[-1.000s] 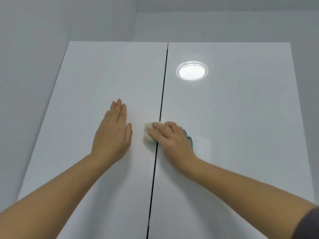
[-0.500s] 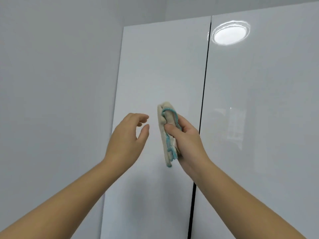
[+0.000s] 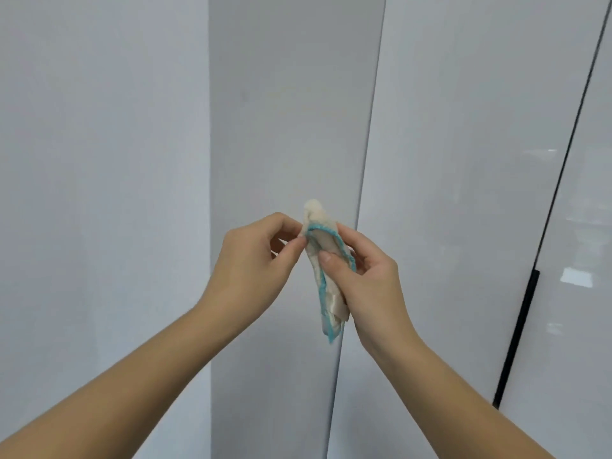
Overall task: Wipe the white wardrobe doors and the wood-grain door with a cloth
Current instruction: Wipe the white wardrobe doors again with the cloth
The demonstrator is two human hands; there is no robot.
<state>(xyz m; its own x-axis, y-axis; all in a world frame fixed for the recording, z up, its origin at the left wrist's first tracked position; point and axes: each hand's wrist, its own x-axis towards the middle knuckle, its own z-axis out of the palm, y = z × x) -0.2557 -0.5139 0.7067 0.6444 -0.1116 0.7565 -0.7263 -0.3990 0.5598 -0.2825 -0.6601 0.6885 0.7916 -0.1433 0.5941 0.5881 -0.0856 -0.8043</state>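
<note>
Both my hands hold a folded cream cloth (image 3: pixel 326 293) with a blue stitched edge, in front of me and off the doors. My right hand (image 3: pixel 367 279) grips its middle, thumb pressed on the fabric. My left hand (image 3: pixel 255 260) pinches the cloth's upper left edge. Behind them stand the glossy white wardrobe doors (image 3: pixel 463 160); one door fills the right half, and a second (image 3: pixel 592 193) shows at the far right. The wood-grain door is out of sight.
A plain grey-white wall (image 3: pixel 99 160) fills the left. A matt side panel (image 3: pixel 288 111) of the wardrobe runs down the middle. A black bar handle (image 3: pixel 516 336) sits in the dark gap between the two doors at the right.
My right hand lifted the cloth off the door seam. My left hand left the door, curled and took the cloth's edge. The view swung left and down.
</note>
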